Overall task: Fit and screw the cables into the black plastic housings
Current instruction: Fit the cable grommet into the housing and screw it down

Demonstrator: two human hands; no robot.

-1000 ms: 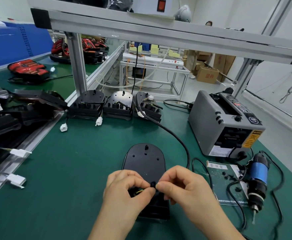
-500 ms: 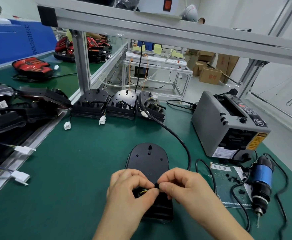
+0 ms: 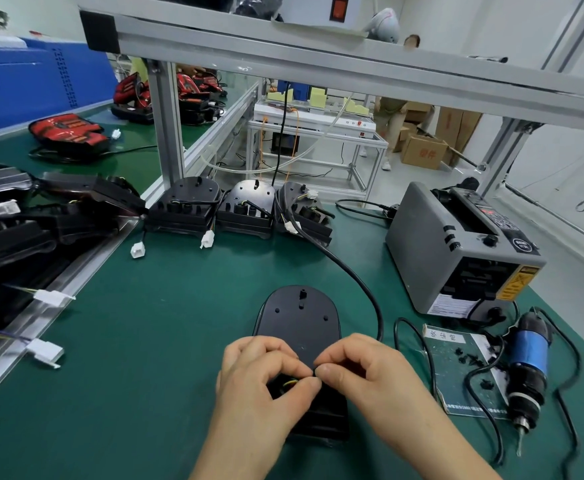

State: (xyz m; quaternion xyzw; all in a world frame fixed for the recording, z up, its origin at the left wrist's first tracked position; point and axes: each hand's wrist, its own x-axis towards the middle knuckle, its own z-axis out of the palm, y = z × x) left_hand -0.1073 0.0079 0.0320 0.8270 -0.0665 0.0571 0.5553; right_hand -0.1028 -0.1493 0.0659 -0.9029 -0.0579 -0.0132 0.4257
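So, step: fitting the cable [image 3: 356, 276], not screwing yet
Left hand [image 3: 266, 379]: pinching the cable end
Right hand [image 3: 363, 372]: pinching the same spot from the opposite side
Housing [image 3: 301, 320]: lying flat on the green mat [image 3: 145, 341], near end under both hands
Axis: running away from the person, rounded end pointing far
Next: probably seating the end, then reaching right for the screwdriver [image 3: 526, 368]

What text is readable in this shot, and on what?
"吹尘枪": white label on the green card beside the electric screwdriver.
Cardboard box: red characters, too blurred to read.
Tape dispenser: yellow sticker and control panel, print too small.
Green card's bottom edge: print too small.
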